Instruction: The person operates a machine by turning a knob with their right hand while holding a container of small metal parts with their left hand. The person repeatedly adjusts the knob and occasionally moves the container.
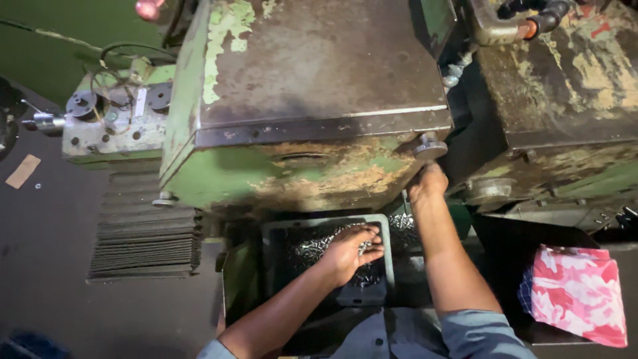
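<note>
Left hand (pixel 349 252) fingers curled on shiny parts, bin (pixel 389 256) long axis pointing away

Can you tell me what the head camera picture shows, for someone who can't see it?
A person's left hand digs into shiny metal pieces in a grey tray under an old green machine. Their right hand reaches up to its round knob.

My head view is dim overall; light from above brightens the worn green machine housing (pixel 299 86), while the bin (pixel 385 246) below sits in deep shadow. The metal pieces (pixel 312 249) glint. Edges look soft, corners dark and slightly bowed.
</note>
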